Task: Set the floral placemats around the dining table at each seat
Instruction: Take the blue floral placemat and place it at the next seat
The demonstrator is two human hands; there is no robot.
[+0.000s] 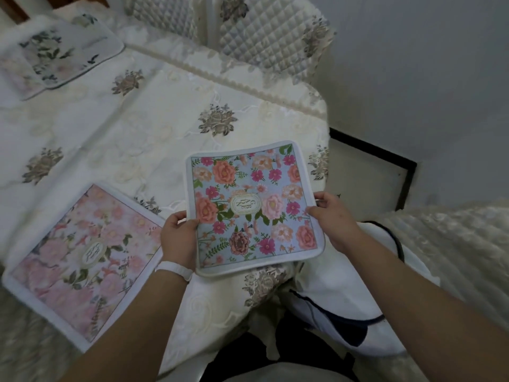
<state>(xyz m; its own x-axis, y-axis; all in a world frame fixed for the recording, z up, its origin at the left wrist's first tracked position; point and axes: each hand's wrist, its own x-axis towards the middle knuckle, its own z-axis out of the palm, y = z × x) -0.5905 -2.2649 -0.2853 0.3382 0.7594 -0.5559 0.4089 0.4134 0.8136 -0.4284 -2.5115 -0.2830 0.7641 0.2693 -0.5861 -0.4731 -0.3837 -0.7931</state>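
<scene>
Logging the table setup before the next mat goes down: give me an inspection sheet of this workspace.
Surface: table under a cream embroidered tablecloth.
Job's things: blue floral placemat held over the table's near corner; pink placemat lying flat to its left; pale placemat lying at the far left.
Clutter: nothing seen.
Grips: left hand pinches the blue floral placemat's left edge; right hand pinches its right edge.
Cables: dark curved line by the right forearm; cannot tell whether it is a cord.
Surroundings: quilted chair covers beyond the table; grey floor to the right.
</scene>
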